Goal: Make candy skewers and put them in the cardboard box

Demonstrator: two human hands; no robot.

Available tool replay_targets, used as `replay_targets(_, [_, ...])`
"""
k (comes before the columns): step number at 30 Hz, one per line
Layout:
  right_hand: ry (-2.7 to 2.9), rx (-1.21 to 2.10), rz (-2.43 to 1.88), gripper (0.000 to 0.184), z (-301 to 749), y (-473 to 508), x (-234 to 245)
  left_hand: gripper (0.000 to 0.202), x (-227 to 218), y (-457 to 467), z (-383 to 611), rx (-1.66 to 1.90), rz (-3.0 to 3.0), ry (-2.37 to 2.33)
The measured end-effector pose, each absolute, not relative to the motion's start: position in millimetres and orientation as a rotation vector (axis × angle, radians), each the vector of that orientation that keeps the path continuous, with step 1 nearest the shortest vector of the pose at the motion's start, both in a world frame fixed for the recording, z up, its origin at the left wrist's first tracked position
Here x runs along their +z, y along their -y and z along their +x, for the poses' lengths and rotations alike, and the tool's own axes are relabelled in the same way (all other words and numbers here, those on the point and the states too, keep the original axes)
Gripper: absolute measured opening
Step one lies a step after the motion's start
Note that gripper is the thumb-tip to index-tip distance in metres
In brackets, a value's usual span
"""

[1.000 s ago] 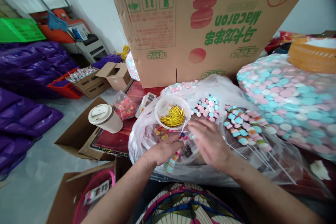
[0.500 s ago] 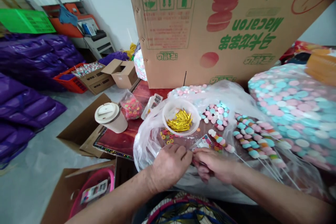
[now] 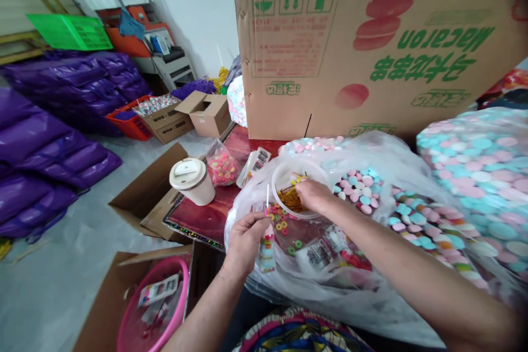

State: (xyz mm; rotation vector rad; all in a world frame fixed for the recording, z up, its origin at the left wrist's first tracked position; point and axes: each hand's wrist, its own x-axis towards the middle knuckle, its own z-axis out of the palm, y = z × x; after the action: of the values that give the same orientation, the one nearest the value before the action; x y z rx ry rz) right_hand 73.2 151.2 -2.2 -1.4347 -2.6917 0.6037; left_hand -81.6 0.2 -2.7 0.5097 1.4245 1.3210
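Note:
Upright in my left hand (image 3: 247,239) is a candy skewer in a clear printed bag (image 3: 268,250), gripped at the bag's gathered neck with its white stick pointing up. My right hand (image 3: 311,193) reaches into a white plastic bowl (image 3: 324,168), its fingers pinched on the gold twist ties (image 3: 290,201) there. Ring-shaped gummies (image 3: 280,225) lie between the bowl and my left hand. Flat printed bags (image 3: 315,254) rest below my right forearm, beside red candies (image 3: 355,260). My forearm partly covers the marshmallow skewers (image 3: 416,220) on the right.
Loose marshmallows (image 3: 358,187) lie on plastic sheeting behind my right arm. A large carton (image 3: 297,104) stands at the back, a big marshmallow bag (image 3: 487,159) at right. On the left are a lidded cup (image 3: 193,184), a gummy bag (image 3: 223,168) and a pink basin (image 3: 183,297) in a box.
My hands were together in front of the bowl and have separated. The left has shifted left with the bagged skewer; the right has reached into the bowl. The view has turned slightly left.

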Motion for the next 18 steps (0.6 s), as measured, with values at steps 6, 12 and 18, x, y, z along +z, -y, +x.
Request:
replay_targets(6, [2.456,0.867,-1.346,0.023,103.4,-102.6,36.0,0.018,6.8,-10.7,-62.6,1.369,0.380,-1.222])
replay_targets(12, [2.247,0.649,-1.247,0.021,122.8,-69.7,47.2,0.018,12.7,-15.8,-47.8,1.385,0.392,-1.190])
replay_targets(18, [2.577,0.503,-1.532,0.018,100.6,-124.9,19.3,0.021,7.7,-7.5,-59.5,1.442,0.292,-1.254])
